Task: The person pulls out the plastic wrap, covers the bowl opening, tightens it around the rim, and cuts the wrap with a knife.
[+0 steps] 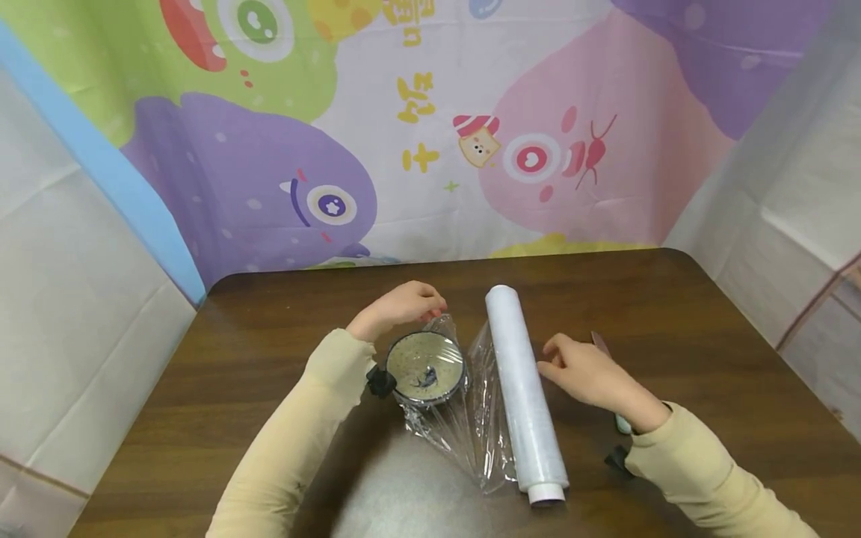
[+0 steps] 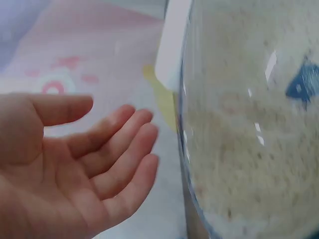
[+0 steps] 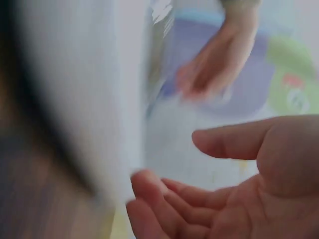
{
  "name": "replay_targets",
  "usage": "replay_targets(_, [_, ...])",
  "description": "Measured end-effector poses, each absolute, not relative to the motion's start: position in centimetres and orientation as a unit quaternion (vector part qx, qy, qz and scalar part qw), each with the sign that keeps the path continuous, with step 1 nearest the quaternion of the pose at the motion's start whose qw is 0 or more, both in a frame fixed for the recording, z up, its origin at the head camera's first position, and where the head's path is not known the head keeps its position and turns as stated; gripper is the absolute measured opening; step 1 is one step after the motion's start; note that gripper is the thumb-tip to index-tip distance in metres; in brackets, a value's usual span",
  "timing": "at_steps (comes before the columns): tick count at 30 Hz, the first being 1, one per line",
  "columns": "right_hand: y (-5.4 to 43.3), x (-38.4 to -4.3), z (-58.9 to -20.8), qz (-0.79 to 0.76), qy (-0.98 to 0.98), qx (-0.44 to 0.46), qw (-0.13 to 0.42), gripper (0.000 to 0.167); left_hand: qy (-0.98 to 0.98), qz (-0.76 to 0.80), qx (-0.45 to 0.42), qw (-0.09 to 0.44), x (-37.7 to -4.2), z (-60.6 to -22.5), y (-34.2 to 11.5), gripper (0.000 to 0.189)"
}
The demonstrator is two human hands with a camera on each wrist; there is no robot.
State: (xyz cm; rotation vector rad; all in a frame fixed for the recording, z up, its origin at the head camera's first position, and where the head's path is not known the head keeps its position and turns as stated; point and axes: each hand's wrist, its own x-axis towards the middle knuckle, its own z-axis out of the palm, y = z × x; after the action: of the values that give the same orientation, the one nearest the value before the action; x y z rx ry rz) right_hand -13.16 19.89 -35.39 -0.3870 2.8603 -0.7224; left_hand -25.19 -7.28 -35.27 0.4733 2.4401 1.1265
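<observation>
A bowl [image 1: 407, 365] with a dark rim and a speckled inside bearing a blue fish-like mark stands on the table, clear cling film [image 1: 494, 441] stretched across it. The film runs right to a long white cling film roll [image 1: 525, 388], which lies lengthwise. Past the bowl's far rim is my left hand [image 1: 406, 302], beside the film's edge; the left wrist view shows its fingers [image 2: 119, 174] loosely bent with nothing between them. My right hand [image 1: 588, 371] is just right of the roll, its fingers [image 3: 149, 189] relaxed and holding nothing. Whether the fingertips touch the roll, I cannot tell.
A knife [image 1: 601, 344] lies partly hidden under my right hand, its pale green handle showing near the wrist. The brown wooden table [image 1: 255, 359] ends at a cartoon-printed curtain [image 1: 430, 217] behind, with pale sheets at both sides.
</observation>
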Motion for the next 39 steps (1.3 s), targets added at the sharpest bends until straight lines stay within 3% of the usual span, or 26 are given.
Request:
replay_targets(5, [15.5,-12.4,-34.7,-0.357,0.9,-0.176,0.18,0.044,0.886,0.344,0.222,0.218,-24.1,-34.9,-6.1,0.029])
replay_targets(10, [12.2,-12.3,-35.5,-0.529,0.795,-0.108,0.277,0.064,0.89,0.282,0.278,0.228,-23.8,-35.1,-5.4,0.029])
replay_targets(18, [9.0,-12.2,-37.0,-0.582,0.775,-0.013,0.246,0.073,0.892,0.202,0.318,0.25,-23.6,-35.8,-4.7,0.032])
replay_targets(23, [7.9,-11.6,-38.3,-0.609,0.756,-0.003,0.239,0.069,0.895,0.196,0.305,0.26,-23.6,-36.0,-4.7,0.033])
replay_targets(31, [7.3,-10.7,-38.4,-0.643,0.717,0.009,0.269,0.066,0.899,0.2,0.256,0.292,-24.0,-36.8,-4.8,0.04])
replay_targets(39, [6.3,-9.0,-38.9,-0.661,0.688,0.031,0.299,0.093,0.908,0.229,0.191,0.295,-23.7,-37.4,-5.3,0.046])
